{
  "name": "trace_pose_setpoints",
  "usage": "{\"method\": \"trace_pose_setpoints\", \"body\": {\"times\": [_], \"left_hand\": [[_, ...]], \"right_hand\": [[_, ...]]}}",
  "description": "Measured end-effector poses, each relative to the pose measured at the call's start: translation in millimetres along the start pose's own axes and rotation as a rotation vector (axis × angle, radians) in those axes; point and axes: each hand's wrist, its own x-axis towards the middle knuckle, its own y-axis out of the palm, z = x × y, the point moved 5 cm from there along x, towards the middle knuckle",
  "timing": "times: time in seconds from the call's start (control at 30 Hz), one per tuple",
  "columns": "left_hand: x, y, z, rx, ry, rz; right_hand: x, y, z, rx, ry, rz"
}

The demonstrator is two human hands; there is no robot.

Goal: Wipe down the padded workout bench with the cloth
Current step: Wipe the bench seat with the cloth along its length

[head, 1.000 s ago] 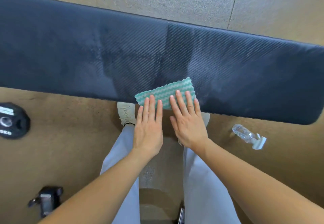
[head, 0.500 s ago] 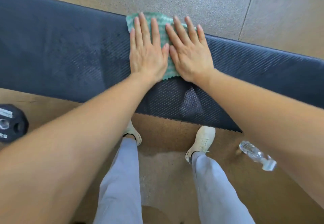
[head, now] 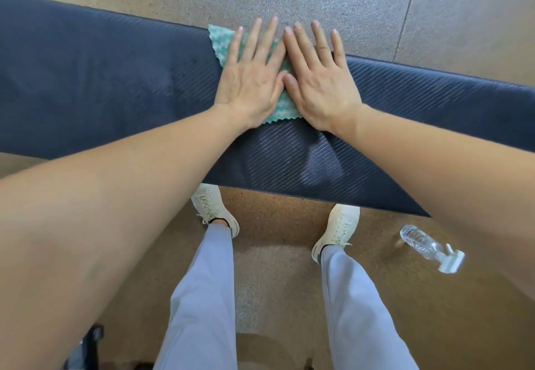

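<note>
Hands, left [head: 249, 86] and right [head: 318, 86], fingers spread, press cloth [head: 282, 107] flat on bench [head: 115, 86].

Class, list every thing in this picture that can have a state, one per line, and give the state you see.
cloth: spread flat on the bench, pinned under both palms
left hand: open, flat, pressing the cloth
right hand: open, flat, pressing the cloth
bench: pad shows a damp sheen left of the hands
spray bottle: lying on its side on the floor, untouched
</note>
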Motion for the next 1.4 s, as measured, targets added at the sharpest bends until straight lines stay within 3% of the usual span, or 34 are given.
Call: {"method": "trace_pose_setpoints", "body": {"times": [0.17,0.53,0.7,0.8,1.1,1.23,1.4], "left_hand": [[-76.4,23.0,-23.5,-0.037,-0.079,0.011],[-226.7,57.9,-74.9,-0.312,-0.444,0.16],[-208.2,52.2,-40.7,-0.339,-0.488,0.14],[-175.7,41.0,8.0,-0.302,-0.487,0.081],[-31.0,0.6,153.6,-0.096,-0.284,-0.014],[-20.5,-2.6,162.3,-0.071,-0.238,-0.012],[-62.9,5.9,147.4,-0.085,-0.212,-0.024]], "right_hand": [[-71.1,30.0,38.6,-0.016,-0.029,0.011],[-170.0,63.3,98.9,0.048,-0.222,0.189],[-123.6,45.4,103.8,-0.019,-0.32,0.226],[-63.9,29.0,113.3,-0.076,-0.335,0.166],[107.5,-13.9,117.4,-0.078,-0.163,0.09],[112.8,-13.3,121.3,-0.054,-0.062,0.112],[65.7,0.3,144.2,-0.087,-0.092,0.074]]}}
